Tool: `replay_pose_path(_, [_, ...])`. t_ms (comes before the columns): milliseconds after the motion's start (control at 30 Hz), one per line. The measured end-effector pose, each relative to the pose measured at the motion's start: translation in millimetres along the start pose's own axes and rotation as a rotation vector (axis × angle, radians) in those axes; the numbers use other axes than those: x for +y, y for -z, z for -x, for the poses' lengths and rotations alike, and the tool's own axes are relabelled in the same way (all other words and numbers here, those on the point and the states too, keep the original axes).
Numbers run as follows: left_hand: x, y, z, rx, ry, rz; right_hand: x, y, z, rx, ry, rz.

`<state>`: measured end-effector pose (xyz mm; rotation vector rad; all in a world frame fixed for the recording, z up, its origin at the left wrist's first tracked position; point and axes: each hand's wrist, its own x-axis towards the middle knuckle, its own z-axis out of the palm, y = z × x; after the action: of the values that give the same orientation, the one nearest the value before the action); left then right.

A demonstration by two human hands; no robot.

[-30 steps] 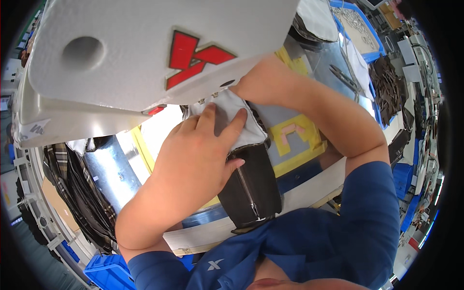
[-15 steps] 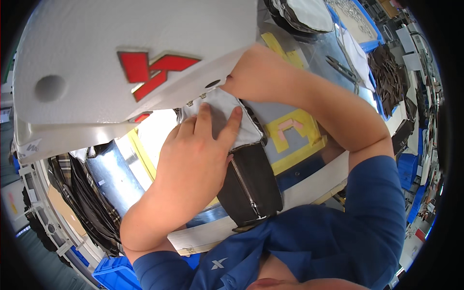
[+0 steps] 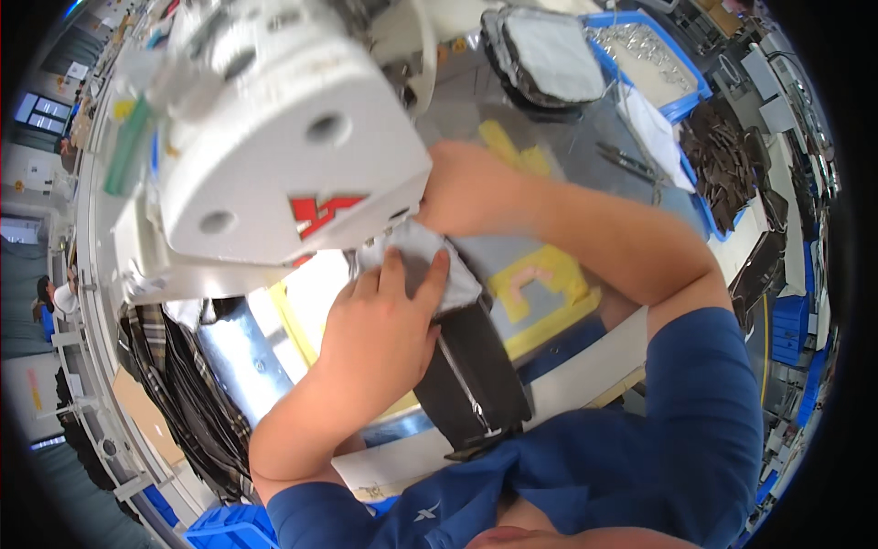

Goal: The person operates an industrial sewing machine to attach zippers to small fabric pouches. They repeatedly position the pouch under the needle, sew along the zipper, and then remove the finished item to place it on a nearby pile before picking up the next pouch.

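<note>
My left hand (image 3: 377, 325) lies flat on a white lining (image 3: 458, 277), fingers spread toward the head of a white sewing machine (image 3: 247, 178) with a red emblem. The lining joins a dark fabric piece (image 3: 495, 357) with a lengthwise zipper (image 3: 460, 371), which hangs over the table edge toward me. Close against the machine head's right side is my right hand (image 3: 468, 190), at the far edge of the lining. Its fingers are hidden behind the machine, so their grip does not show. The needle area is hidden too.
Yellow tape (image 3: 535, 316) marks the table right of the work. Beyond lie a stack of white-lined pieces (image 3: 551, 59), dark-handled snips (image 3: 626, 160) and a blue tray (image 3: 672, 105) of small metal parts. Plaid and dark fabric (image 3: 183, 393) hangs at the left, above a blue crate (image 3: 230, 526).
My view has shifted back: the machine head looks smaller and more of the room shows at the left. Both hands keep nearly the same places on the work.
</note>
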<state>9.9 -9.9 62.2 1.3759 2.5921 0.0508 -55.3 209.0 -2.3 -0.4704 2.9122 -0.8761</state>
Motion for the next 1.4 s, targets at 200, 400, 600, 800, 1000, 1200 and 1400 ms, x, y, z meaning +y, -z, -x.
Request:
replay_pose_path(200, [-1.1, 1.0, -0.6, 0.001, -0.026, 0.01, 0.2, 4.5, -2.5, -0.039, 0.0, 0.022])
replay_pose_path(400, [-1.7, 0.4, -5.1, 0.033, -0.091, 0.018, 14.6, 8.6, -0.7, -0.036, 0.0, 0.053])
replay_pose_path(600, [-5.2, -5.6, -3.5, 0.065, -0.139, 0.049, 25.7, 7.6, -1.1, -0.023, 0.05, 0.082])
replay_pose_path(800, [-5.7, -5.0, -4.1, 0.053, -0.143, 0.029, 25.9, 14.4, 1.4, -0.011, -0.007, 0.056])
replay_pose_path(1000, [-5.2, -12.7, -1.8, 0.104, -0.141, 0.011, 0.5, 19.9, 10.1, 0.005, -0.14, 0.135])
replay_pose_path(1200, [0.9, -16.4, -10.6, 0.105, -0.125, -0.011, 4.5, 14.9, 21.3, 0.083, -0.129, 0.132])
replay_pose_path(1400, [19.5, -30.9, -17.7, 0.252, -0.176, 0.098, 29.1, 10.1, 43.6, 0.196, -0.06, 0.096])
